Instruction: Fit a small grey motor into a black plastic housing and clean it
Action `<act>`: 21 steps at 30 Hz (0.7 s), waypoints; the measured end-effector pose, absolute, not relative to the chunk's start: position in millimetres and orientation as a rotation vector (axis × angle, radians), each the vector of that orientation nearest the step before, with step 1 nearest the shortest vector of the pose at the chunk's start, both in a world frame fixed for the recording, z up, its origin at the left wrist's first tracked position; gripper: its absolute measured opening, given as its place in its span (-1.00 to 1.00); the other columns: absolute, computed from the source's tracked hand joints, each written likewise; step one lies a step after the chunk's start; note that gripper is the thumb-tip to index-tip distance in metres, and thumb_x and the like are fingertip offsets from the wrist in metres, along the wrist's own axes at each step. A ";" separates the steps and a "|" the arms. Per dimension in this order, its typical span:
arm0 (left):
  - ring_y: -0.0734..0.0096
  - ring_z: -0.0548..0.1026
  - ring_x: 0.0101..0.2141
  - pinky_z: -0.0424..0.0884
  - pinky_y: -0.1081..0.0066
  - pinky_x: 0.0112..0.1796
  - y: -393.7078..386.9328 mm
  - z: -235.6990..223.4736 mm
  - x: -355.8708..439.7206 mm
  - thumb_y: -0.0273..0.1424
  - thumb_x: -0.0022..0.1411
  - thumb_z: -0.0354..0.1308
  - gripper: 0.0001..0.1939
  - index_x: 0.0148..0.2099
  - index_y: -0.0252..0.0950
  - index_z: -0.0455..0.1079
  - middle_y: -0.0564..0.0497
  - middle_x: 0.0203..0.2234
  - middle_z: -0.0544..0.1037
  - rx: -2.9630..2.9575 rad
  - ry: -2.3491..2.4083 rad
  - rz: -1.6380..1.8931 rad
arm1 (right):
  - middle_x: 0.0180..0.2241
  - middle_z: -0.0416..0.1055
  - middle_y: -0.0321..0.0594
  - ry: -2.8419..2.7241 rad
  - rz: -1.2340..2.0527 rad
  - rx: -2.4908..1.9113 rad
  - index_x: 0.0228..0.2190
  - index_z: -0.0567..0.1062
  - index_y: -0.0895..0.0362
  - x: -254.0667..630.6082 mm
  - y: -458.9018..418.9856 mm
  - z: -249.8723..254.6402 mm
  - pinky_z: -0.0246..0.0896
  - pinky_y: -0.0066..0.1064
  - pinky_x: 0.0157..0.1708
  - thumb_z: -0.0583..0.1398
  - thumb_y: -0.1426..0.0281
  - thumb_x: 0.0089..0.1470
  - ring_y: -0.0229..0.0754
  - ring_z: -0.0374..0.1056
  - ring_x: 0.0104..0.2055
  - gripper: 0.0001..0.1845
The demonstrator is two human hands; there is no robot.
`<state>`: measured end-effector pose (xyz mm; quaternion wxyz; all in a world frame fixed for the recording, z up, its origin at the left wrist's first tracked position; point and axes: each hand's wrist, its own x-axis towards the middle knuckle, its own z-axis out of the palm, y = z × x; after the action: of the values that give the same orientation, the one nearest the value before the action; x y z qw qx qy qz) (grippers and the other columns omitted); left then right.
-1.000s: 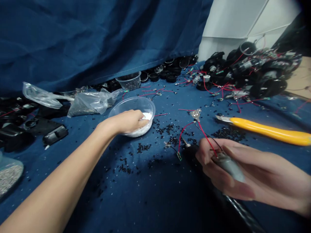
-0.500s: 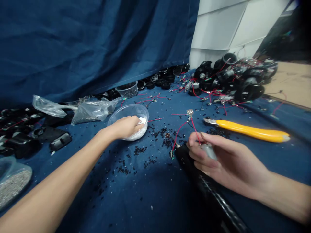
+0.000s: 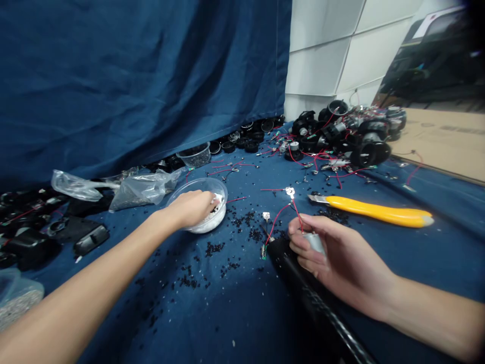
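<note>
Grip looks sound: our right hand (image 3: 333,263) closes curled fingers around the small silver motor (image 3: 315,242), red wires (image 3: 297,216) slack, just below the yellow utility knife (image 3: 373,211); our left hand (image 3: 191,208), half-closed, sits in white granules (image 3: 215,220) in a clear plastic bowl (image 3: 223,189) left of the knife, any hold hidden

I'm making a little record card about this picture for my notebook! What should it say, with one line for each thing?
Left hand: fingers down in the white granules inside a clear plastic bowl
Right hand: holding a small silver motor with red wires
Beside the hands: scattered black pellets, a yellow utility knife
Rest: blue cloth, a heap of black parts, a cardboard sheet
</note>
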<state>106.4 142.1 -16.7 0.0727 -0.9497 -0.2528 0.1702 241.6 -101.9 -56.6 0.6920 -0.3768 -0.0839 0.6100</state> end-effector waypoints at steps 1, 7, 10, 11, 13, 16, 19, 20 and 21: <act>0.34 0.53 -0.30 0.48 0.23 -0.22 142.8 -16.9 105.9 -0.22 0.40 0.03 -0.71 -0.08 -0.35 0.41 -0.03 -0.28 0.53 -2.854 -0.767 0.503 | -0.56 0.09 -0.36 -0.188 1.367 -0.841 -0.47 0.48 0.18 241.9 -101.7 -57.1 -0.04 -0.58 -0.65 0.30 0.26 0.03 -0.39 -0.15 -0.59 -0.77; 0.37 0.51 -0.36 0.48 0.28 -0.28 151.6 -19.9 98.6 -0.25 0.41 0.03 -0.73 -0.02 -0.33 0.37 -0.02 -0.29 0.51 -2.874 -0.805 0.416 | -0.56 0.09 -0.36 -0.174 1.385 -0.830 -0.48 0.48 0.17 242.6 -101.0 -58.1 -0.07 -0.58 -0.64 0.31 0.26 0.02 -0.39 -0.17 -0.58 -0.77; 0.36 0.51 -0.34 0.48 0.27 -0.27 154.3 -18.9 95.0 -0.28 0.40 0.04 -0.75 0.01 -0.32 0.35 -0.03 -0.28 0.51 -2.917 -0.786 0.362 | -0.55 0.10 -0.36 -0.162 1.389 -0.823 -0.47 0.48 0.17 242.1 -101.4 -57.8 -0.08 -0.58 -0.65 0.32 0.26 0.00 -0.39 -0.17 -0.58 -0.77; 0.35 0.51 -0.31 0.48 0.26 -0.25 154.6 -18.4 94.2 -0.29 0.40 0.04 -0.75 0.02 -0.33 0.35 -0.04 -0.25 0.51 -2.938 -0.771 0.342 | -0.55 0.10 -0.36 -0.159 1.390 -0.821 -0.47 0.48 0.17 242.0 -101.6 -57.8 -0.08 -0.58 -0.64 0.32 0.26 0.01 -0.39 -0.17 -0.58 -0.77; 0.30 0.51 -0.24 0.48 0.22 -0.20 154.6 -17.7 93.3 -0.31 0.39 0.06 -0.75 0.02 -0.34 0.34 -0.06 -0.19 0.50 -2.981 -0.729 0.295 | -0.56 0.10 -0.36 -0.161 1.393 -0.815 -0.48 0.48 0.17 241.7 -101.7 -57.8 -0.07 -0.58 -0.64 0.31 0.26 0.02 -0.39 -0.16 -0.58 -0.77; 0.28 0.49 -0.19 0.45 0.20 -0.16 154.9 -19.0 93.1 -0.33 0.38 0.07 -0.78 -0.01 -0.35 0.36 -0.06 -0.18 0.49 -3.020 -0.675 0.231 | -0.56 0.10 -0.36 -0.169 1.398 -0.807 -0.47 0.48 0.18 241.8 -101.1 -57.7 -0.07 -0.58 -0.65 0.29 0.25 0.04 -0.39 -0.15 -0.59 -0.77; 0.31 0.48 -0.23 0.45 0.23 -0.19 156.3 -21.3 93.2 -0.34 0.37 0.08 -0.81 -0.07 -0.35 0.37 -0.05 -0.21 0.48 -3.025 -0.652 0.204 | -0.56 0.11 -0.36 -0.168 1.400 -0.802 -0.47 0.48 0.18 242.1 -100.4 -57.6 -0.06 -0.58 -0.65 0.29 0.26 0.04 -0.40 -0.14 -0.60 -0.76; 0.31 0.48 -0.24 0.45 0.23 -0.20 156.6 -21.4 93.3 -0.34 0.37 0.08 -0.81 -0.08 -0.35 0.38 -0.04 -0.22 0.48 -3.023 -0.649 0.199 | -0.56 0.11 -0.36 -0.170 1.400 -0.800 -0.47 0.48 0.18 242.2 -100.4 -57.6 -0.06 -0.58 -0.65 0.30 0.26 0.04 -0.40 -0.14 -0.60 -0.76; 0.31 0.48 -0.23 0.45 0.23 -0.19 156.8 -20.8 93.3 -0.34 0.37 0.08 -0.82 -0.08 -0.35 0.38 -0.04 -0.22 0.49 -3.019 -0.648 0.191 | -0.56 0.11 -0.37 -0.171 1.401 -0.797 -0.47 0.48 0.18 242.3 -100.5 -57.8 -0.06 -0.58 -0.65 0.30 0.26 0.04 -0.40 -0.14 -0.60 -0.76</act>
<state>93.3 156.8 -20.8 0.0240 -0.9756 -0.2096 0.0616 242.3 -100.5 -57.8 0.6891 -0.3564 -0.0766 0.6264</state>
